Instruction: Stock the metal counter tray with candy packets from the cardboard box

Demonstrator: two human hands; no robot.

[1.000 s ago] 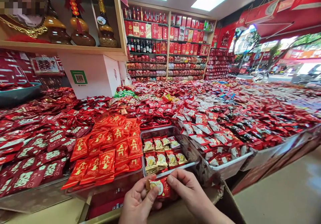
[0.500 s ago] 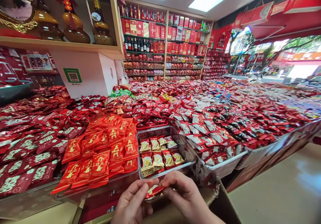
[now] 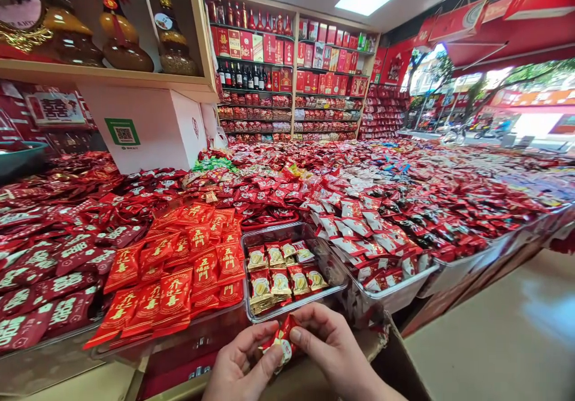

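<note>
A small red packet (image 3: 281,344) is pinched between the left hand (image 3: 240,365) and the right hand (image 3: 335,353), low in the view, just in front of the near edge of the table (image 3: 54,359). The packet is largely covered by thumbs and fingertips; only a red strip and a pale patch are seen, and its print cannot be read. The left hand is cut off at the bottom edge, and the right wrist runs out of view at the lower right. Both hands are closed on the packet, the left thumb laid across its front.

Just beyond the hands a clear tray (image 3: 335,269) is seen, partly filled with two rows of gold-and-red packets (image 3: 281,269); its right part is bare. To its left, orange-red packets (image 3: 179,269) are heaped and overhang the rim of their tray. To its right, a tray of red-and-white packets (image 3: 372,251) is piled above its rim. What is printed on these is too small to make out.

Below the hands, a cardboard box (image 3: 395,359) is only partly shown, its contents hidden. Open floor (image 3: 494,341) is seen to the right of the table. Farther off, the table is covered by red sweets that blur together.
</note>
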